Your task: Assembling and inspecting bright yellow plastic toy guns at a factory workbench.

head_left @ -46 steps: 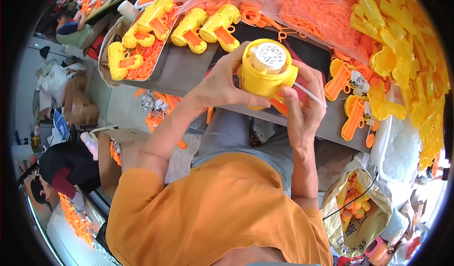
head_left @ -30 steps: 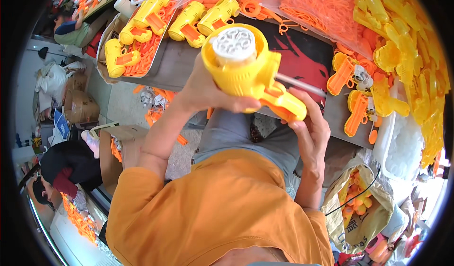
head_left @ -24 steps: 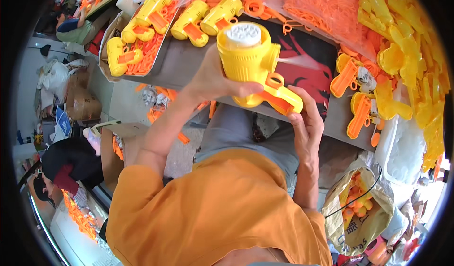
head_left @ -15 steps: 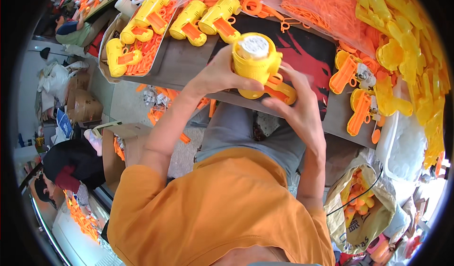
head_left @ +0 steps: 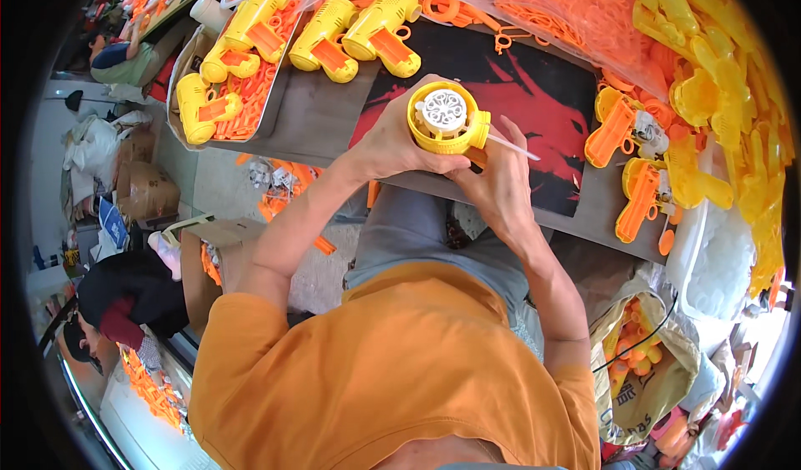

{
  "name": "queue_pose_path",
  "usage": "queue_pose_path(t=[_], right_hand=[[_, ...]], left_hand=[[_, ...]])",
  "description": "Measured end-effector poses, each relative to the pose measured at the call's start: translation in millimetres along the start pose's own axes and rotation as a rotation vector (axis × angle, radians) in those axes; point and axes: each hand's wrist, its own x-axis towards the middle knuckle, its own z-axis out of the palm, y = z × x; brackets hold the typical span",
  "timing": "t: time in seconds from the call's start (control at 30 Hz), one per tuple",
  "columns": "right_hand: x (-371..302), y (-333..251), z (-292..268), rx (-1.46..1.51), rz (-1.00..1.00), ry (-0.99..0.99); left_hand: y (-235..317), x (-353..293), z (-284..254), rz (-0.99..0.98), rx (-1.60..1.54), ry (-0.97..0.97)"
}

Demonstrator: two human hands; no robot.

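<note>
A yellow toy bubble gun (head_left: 450, 144) is held over the near edge of the worktable, its round end turned up toward me. Inside the yellow rim sits a white patterned nozzle disc (head_left: 441, 111). My left hand (head_left: 394, 143) wraps round the left side of the barrel, thumb along the near side. My right hand (head_left: 501, 188) grips low on the right, round the handle part, which is mostly hidden by the fingers. A thin white tube (head_left: 512, 147) sticks out to the right from the gun's side, above my right hand.
Two assembled yellow guns (head_left: 380, 32) lie at the back, beside a tray (head_left: 275, 103) of orange parts and more guns. Orange and yellow half-shells (head_left: 638, 199) lie at right, near heaped yellow shells (head_left: 751, 128). A black-and-red mat (head_left: 542, 119) covers the table's middle. Other people are at left.
The gun has turned so its nozzle disc faces up more squarely, and its orange handle has gone from sight. My right hand has closed in underneath. The white tube now shows.
</note>
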Motion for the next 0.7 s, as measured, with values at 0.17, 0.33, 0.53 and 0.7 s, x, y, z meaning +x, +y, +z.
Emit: queue_pose_path(t=[0.17,0.33,0.53,0.7], right_hand=[[3.9,-3.5,-4.9,-0.037,0.000,0.000],[4.9,5.4,-12.8,0.198,0.025,-0.089],[3.4,-12.9,-29.5,0.449,0.052,-0.103],[-7.7,-27.9,-28.2,0.387,0.111,0.076]], left_hand=[[5.5,1.3,10.1,-0.039,0.068,0.113],[7.5,-2.7,3.2,-0.052,-0.036,0.057],[14.8,-4.9,-8.5,-0.131,-0.096,-0.044],[28.2,-2.9,-2.7,-0.010,0.058,-0.055]])
